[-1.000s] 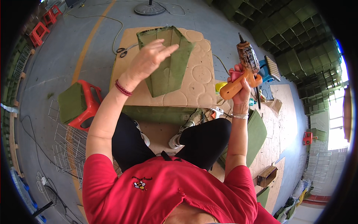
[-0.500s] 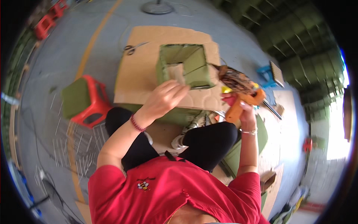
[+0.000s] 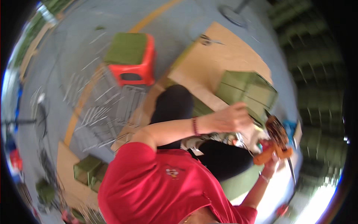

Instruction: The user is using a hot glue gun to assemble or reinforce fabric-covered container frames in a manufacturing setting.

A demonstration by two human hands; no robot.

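Observation:
In my right hand is a hot glue gun with an orange handle and a brown, rough-looking wrapped body. Its dark tip points up toward a green fabric-covered box, just right of the box's near corner. My left hand is closed, fingers pinched together, at the near side of that box. Whatever the left fingers hold, if anything, is hidden and blurred. The box rests on a brown cardboard sheet, where scissors lie toward the far edge.
A red stool with a green top stands left of the cardboard. Thin wire pieces lie on the floor beside it. Another green box sits at lower left. Stacked green goods fill the right side. A round stand base is behind.
The whole view has swung round, so the stool, cardboard and box now appear farther right. My right hand keeps hold of the glue gun; my left hand stays near the box.

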